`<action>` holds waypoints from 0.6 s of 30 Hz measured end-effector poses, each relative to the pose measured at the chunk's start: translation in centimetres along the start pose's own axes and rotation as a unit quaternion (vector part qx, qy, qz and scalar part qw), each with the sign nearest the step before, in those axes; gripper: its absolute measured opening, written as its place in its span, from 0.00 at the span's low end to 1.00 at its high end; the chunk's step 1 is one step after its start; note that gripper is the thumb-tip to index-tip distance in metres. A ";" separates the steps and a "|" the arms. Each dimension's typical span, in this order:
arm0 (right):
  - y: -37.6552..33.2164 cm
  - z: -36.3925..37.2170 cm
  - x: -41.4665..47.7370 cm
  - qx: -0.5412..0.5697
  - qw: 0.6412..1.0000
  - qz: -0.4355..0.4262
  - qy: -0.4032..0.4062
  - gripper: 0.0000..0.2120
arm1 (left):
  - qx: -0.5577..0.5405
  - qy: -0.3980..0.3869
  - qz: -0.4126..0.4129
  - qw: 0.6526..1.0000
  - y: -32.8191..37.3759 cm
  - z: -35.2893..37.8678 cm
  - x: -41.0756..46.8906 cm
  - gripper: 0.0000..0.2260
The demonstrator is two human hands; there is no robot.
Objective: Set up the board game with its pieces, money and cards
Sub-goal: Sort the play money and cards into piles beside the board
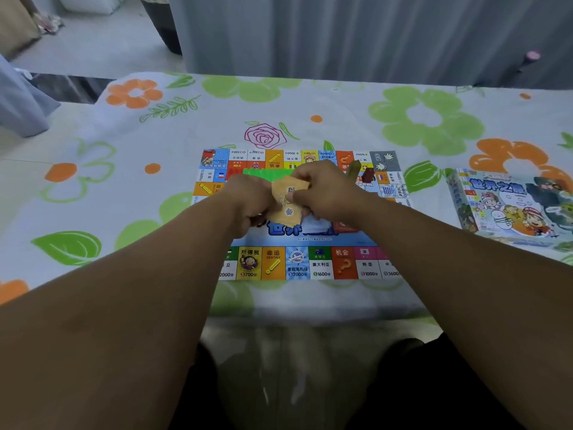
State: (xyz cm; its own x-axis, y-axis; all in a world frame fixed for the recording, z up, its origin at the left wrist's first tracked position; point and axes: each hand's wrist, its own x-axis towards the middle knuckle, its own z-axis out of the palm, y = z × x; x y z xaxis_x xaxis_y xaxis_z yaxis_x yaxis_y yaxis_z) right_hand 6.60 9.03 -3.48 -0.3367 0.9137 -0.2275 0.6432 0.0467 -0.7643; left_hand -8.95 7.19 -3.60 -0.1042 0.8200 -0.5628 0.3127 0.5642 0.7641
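Over the middle of the game board (297,263), the left hand (248,200) and right hand (328,193) meet, the fingers of both clamped on a small sheaf of orange cards (286,197). Beyond them, green pieces (266,174) line the board. The game box (508,209) lies to the right on the flower-print surface (124,181).

A white sheet (341,107) printed with green and orange flowers, green leaves and 1 pink outlined rose covers the whole surface, whose rounded corner shows in the upper left of the frame. 2 things lie directly on it: a colourful game board (297,265), flat at the centre with its near edge by the sheet's front edge, and the game box (508,206) at the right edge, lying flat, apart from the board.
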 end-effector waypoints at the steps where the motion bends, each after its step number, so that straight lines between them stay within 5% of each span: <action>1: -0.1 0.1 0.0 -0.022 1.000 -0.017 0.003 0.06 | 0.015 0.001 0.010 1.000 0.0 0.0 -0.1 0.10; 8: 0.1 1.1 -0.3 -0.111 0.991 -0.080 -0.008 0.02 | 0.181 0.038 0.072 0.980 -1.1 -0.2 -0.3 0.09; 12: 0.1 1.3 -0.4 -0.148 0.986 -0.069 -0.040 0.11 | 0.257 0.032 0.087 0.962 -1.6 -0.1 0.0 0.08; 18: 0.1 1.4 -0.3 -0.176 0.979 -0.094 -0.043 0.06 | 0.305 0.011 0.125 0.944 -1.5 0.5 0.4 0.06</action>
State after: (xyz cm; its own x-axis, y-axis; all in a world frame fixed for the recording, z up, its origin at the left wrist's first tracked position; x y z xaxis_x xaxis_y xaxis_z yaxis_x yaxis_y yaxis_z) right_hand 5.88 8.17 -4.33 -0.5187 0.8391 -0.1637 0.7559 0.3606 -0.5464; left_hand -8.98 6.65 -5.18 0.0272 0.9254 -0.3779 0.8146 0.1986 0.5450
